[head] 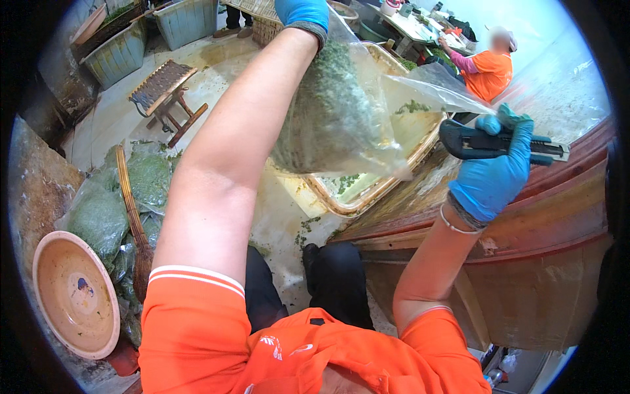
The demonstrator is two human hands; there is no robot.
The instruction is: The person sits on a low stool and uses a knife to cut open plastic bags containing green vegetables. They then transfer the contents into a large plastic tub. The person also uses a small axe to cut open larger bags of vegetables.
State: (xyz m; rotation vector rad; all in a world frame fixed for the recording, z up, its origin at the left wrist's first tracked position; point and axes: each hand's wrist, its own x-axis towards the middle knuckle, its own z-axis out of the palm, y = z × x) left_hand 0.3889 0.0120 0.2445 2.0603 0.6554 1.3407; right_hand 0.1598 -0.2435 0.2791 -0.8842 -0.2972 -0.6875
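A clear plastic bag [339, 113] with green plant bits inside hangs raised in front of me, over a rectangular tub [339, 209] with a brown-stained rim. My left hand [304, 14], in a blue glove, grips the bag's upper part at the top edge of the view; its fingertips are cut off. In my blue-gloved right hand [492, 184] is a black utility knife [485, 143], held sideways. The same hand's fingers pinch a stretched corner of the bag. Green bits lie in the tub and cling inside the bag.
At left lie filled plastic bags [98, 221], a broom [130, 207] and a pink basin [74, 295]. A small woven-seat stool [162, 91] stands beyond, near grey tubs [189, 22]. A wooden board [551, 207] borders my right. A person in orange [487, 74] sits at a table [401, 22].
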